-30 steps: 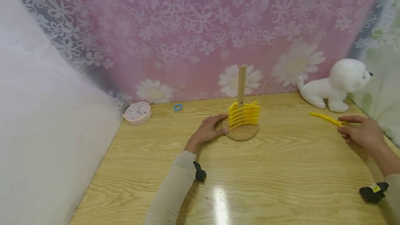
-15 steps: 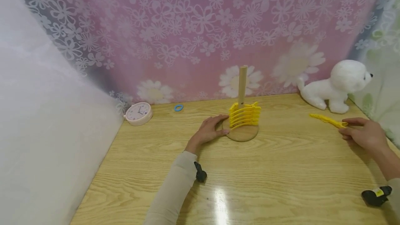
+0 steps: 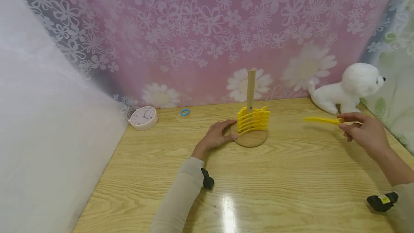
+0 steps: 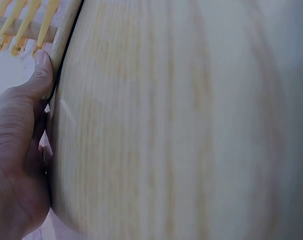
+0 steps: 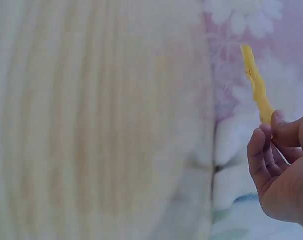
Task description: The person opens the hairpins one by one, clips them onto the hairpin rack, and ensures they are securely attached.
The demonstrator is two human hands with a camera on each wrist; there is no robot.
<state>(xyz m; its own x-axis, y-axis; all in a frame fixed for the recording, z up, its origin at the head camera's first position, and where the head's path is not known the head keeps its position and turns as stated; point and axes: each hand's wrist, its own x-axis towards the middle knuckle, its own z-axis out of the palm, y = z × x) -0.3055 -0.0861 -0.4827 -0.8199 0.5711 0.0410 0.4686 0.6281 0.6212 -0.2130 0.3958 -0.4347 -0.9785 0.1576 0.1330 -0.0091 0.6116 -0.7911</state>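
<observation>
A wooden peg stand [image 3: 251, 89] rises from a round base, with several curved yellow plastic pieces [image 3: 253, 120] stacked around the foot of its peg. My left hand [image 3: 217, 134] holds the left rim of that base between thumb and fingers. In the left wrist view the thumb of the left hand [image 4: 21, 120] lies at the rim, below the yellow pieces. At the right, my right hand [image 3: 368, 132] pinches one end of a long, thin yellow plastic piece [image 3: 321, 119] above the table. Its free end points left, toward the stand; the right wrist view shows this yellow piece [image 5: 255, 82] between thumb and fingertips.
A white plush dog [image 3: 346, 89] stands at the back right, behind the right hand. A pink round clock [image 3: 143, 118] and a blue ring [image 3: 185, 112] lie on the wooden table [image 3: 275, 182] at the back left. A flowered pink curtain [image 3: 207, 39] hangs behind.
My right hand has lifted the yellow plastic piece off the table and moved it left, levelling it. My left hand stays at the stand's base.
</observation>
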